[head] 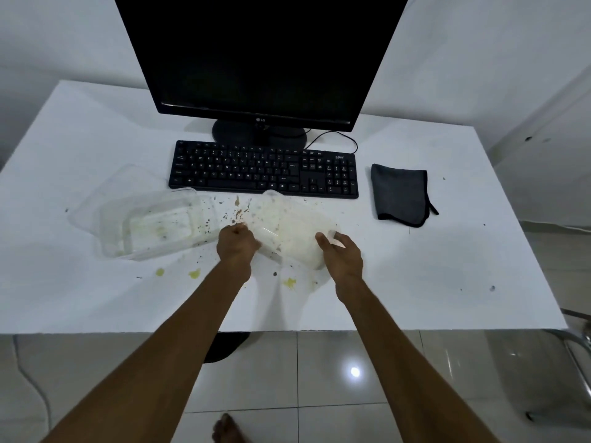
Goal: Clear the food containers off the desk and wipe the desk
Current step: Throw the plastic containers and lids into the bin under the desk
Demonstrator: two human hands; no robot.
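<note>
**Greasy tub lifted beside the keyboard**

Nearest me, my left hand and right hand each gripped an end of the smeared tub near the desk's front edge. I judged residue could drip if it tilted. The second tub sat left; its lid was hard to make out. The cloth lay beyond, right of the keyboard.

Black LG monitor, dark screen, beyond hands. Black keyboard w/ cable, just past hands. Tiled floor below forearms.
</note>
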